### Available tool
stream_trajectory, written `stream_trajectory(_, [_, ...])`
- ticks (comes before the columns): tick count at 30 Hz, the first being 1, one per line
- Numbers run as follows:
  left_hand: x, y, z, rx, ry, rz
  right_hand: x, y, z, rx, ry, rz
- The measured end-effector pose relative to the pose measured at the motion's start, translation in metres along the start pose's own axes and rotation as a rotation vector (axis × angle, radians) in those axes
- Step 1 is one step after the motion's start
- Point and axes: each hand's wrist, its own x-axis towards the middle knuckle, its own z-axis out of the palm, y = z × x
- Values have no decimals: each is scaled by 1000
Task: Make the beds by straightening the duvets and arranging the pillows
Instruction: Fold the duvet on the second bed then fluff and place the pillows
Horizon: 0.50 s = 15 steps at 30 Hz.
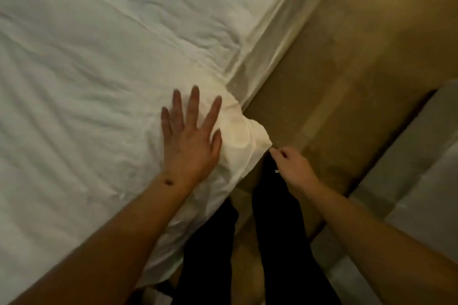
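A white, wrinkled duvet [94, 62] covers the bed and fills the left and top of the view. Its corner [250, 138] juts out over the bed's edge toward the floor. My left hand [190, 138] lies flat on the duvet just left of that corner, fingers spread and straight. My right hand [290, 166] is beside the bed at the corner's tip, and its fingertips seem to pinch the fabric's edge. No pillow is in view.
A tan carpet floor [359, 69] runs between this bed and a second white bed or mattress edge [426, 156] at the right. My legs in dark trousers [272, 242] stand against the bed's side.
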Motion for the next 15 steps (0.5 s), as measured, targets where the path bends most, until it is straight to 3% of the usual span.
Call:
stream_trajectory(3, [28,-14,47,73,66,24,57,16,24,359,53,103])
stream_trajectory(7, [33,-16,87,64,174,20,120,26,50,725,-74,176])
stream_trajectory(9, [35,-18,95,65,233,28,136,25,54,742,-121,125])
stream_trajectory(15, [38,-17,104,78,288,30,153,20,53,722,-57,61])
